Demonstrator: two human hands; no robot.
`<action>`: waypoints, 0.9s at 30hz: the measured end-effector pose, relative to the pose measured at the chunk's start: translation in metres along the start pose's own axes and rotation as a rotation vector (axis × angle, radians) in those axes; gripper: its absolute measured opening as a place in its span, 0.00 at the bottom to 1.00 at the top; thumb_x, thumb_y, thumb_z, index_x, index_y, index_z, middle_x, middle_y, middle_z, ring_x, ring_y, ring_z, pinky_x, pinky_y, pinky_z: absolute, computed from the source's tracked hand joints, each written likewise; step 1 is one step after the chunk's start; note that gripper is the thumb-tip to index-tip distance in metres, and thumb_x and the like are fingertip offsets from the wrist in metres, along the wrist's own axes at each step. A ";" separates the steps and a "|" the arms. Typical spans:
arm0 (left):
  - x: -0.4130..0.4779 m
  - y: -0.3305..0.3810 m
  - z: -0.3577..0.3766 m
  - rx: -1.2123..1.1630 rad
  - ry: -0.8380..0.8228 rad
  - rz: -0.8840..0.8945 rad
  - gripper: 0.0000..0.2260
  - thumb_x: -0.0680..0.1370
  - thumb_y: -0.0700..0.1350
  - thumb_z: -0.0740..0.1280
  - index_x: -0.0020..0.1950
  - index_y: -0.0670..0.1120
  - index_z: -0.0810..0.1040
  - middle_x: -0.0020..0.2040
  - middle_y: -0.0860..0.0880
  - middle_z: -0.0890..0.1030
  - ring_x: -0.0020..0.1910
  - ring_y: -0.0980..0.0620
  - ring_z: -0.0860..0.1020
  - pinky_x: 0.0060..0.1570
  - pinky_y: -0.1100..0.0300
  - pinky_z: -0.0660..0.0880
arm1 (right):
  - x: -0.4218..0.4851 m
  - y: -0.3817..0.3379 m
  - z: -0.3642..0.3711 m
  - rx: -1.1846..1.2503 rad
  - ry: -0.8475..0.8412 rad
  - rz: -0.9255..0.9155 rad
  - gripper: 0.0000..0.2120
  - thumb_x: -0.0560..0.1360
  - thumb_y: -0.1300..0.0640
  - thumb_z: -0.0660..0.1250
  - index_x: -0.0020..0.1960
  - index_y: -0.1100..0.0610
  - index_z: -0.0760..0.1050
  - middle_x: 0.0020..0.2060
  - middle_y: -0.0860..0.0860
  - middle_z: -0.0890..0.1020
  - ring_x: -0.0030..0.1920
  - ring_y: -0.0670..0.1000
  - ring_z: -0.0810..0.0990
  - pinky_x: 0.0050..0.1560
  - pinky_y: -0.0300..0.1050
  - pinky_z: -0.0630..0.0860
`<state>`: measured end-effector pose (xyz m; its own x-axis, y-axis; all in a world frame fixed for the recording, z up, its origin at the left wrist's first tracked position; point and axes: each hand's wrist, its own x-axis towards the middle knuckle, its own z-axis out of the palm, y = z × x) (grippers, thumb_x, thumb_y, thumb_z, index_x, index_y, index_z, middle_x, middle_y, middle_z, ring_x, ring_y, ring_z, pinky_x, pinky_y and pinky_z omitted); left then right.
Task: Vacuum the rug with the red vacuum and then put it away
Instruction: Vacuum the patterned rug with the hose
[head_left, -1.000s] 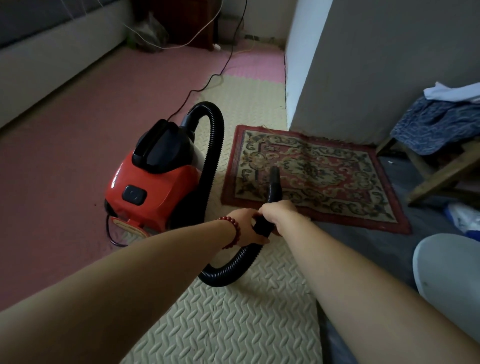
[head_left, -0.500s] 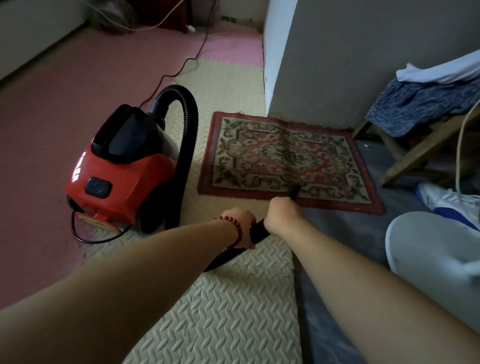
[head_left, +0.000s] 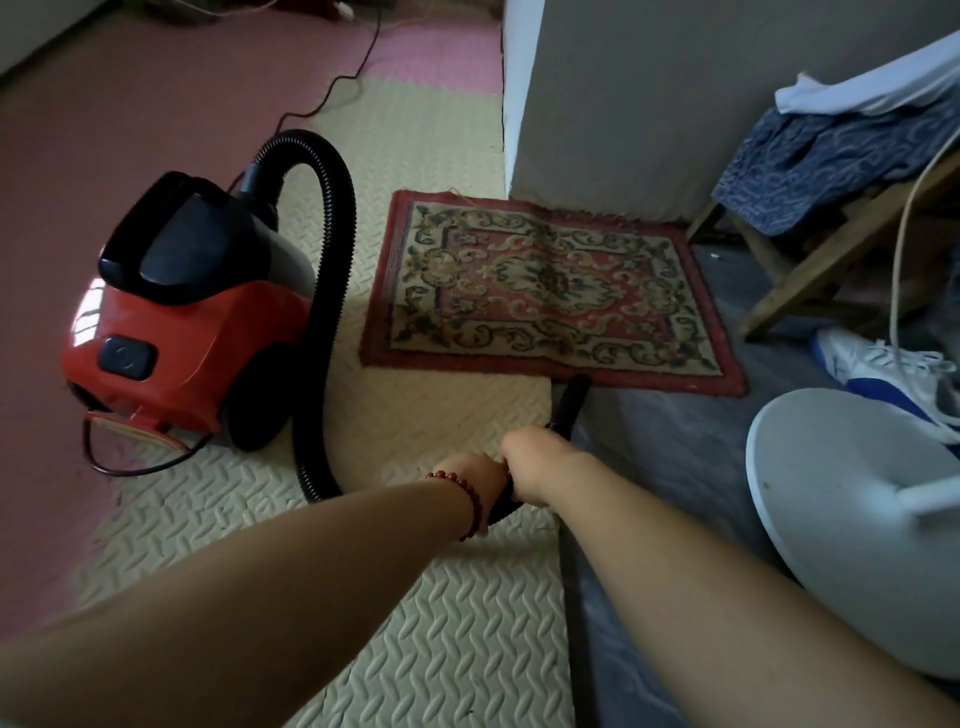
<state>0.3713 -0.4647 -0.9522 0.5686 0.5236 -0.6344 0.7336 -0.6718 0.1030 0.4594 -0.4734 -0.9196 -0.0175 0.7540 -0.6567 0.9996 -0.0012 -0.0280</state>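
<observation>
A red canister vacuum with a black top stands on the beige foam mat at the left. Its black ribbed hose arcs up and over, then runs down across the mat to my hands. My left hand, with a red bead bracelet, and my right hand are side by side, both closed around the hose end. The black nozzle pokes out past my right hand, its tip at the near edge of the small patterned red rug. The rug lies flat against a wall corner.
A white round fan base sits at the right. A white and blue sneaker lies beyond it. A wooden stool with blue cloth stands at the far right. The vacuum's power cord trails toward the back.
The nozzle has been drawn back from the middle of the rug to its near edge. The view has shifted right and down, bringing the fan base and sneaker further in.
</observation>
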 end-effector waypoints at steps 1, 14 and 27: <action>0.001 0.002 0.003 -0.011 0.010 -0.009 0.21 0.75 0.44 0.70 0.65 0.42 0.71 0.59 0.43 0.78 0.57 0.44 0.78 0.53 0.55 0.74 | 0.001 0.000 -0.001 0.004 0.002 -0.003 0.08 0.73 0.67 0.64 0.50 0.61 0.79 0.48 0.58 0.81 0.49 0.58 0.80 0.50 0.47 0.77; 0.006 -0.016 0.007 -0.122 0.044 -0.061 0.23 0.75 0.43 0.67 0.69 0.46 0.68 0.61 0.44 0.77 0.58 0.45 0.77 0.58 0.52 0.76 | 0.004 -0.003 -0.004 0.060 0.022 -0.031 0.11 0.76 0.59 0.67 0.57 0.62 0.78 0.54 0.59 0.80 0.54 0.59 0.79 0.48 0.45 0.74; -0.003 -0.047 -0.027 -0.329 0.221 -0.146 0.19 0.76 0.51 0.66 0.66 0.46 0.72 0.61 0.47 0.77 0.61 0.47 0.75 0.61 0.56 0.73 | 0.020 -0.013 -0.019 0.194 0.135 0.061 0.13 0.77 0.64 0.61 0.60 0.61 0.76 0.57 0.59 0.79 0.56 0.59 0.78 0.56 0.46 0.74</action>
<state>0.3449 -0.4202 -0.9351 0.4897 0.7250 -0.4844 0.8718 -0.3975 0.2864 0.4463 -0.4460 -0.9180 0.0585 0.8297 -0.5552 0.9756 -0.1655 -0.1445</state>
